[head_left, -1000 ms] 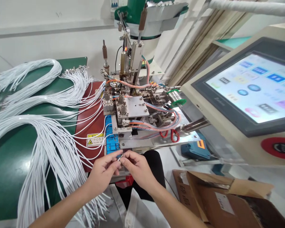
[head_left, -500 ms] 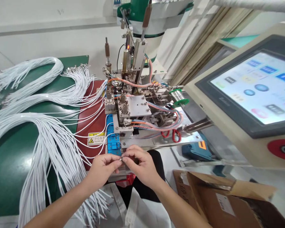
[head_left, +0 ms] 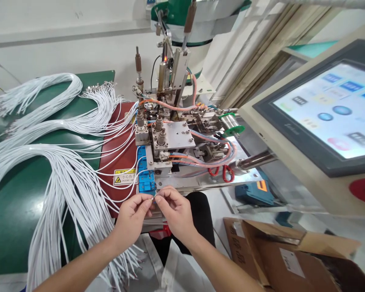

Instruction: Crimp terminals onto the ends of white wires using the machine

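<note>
My left hand (head_left: 130, 219) pinches a white cable (head_left: 118, 201) close to its end, between thumb and forefinger. Opposite it, the thumb and forefinger of my right hand (head_left: 177, 213) close on the tip of the same cable; the fine wires there are too small to make out clearly. Both hands meet just in front of a row of blue cable holders (head_left: 146, 182) on the machine's near left side. Other white cables run from those holders toward a large bundle (head_left: 79, 190) at the left.
Behind the holders stands a machine with a metal plate (head_left: 179, 136), hoses and a solder wire spool (head_left: 230, 125). A touchscreen panel (head_left: 328, 109) juts in from the right. Below it is an open cardboard box (head_left: 261, 251). The bundles lie on a green table (head_left: 9, 227).
The view has shifted slightly. My hands stay together at the cable end, and their fingertips have moved a little up toward the blue holders.
</note>
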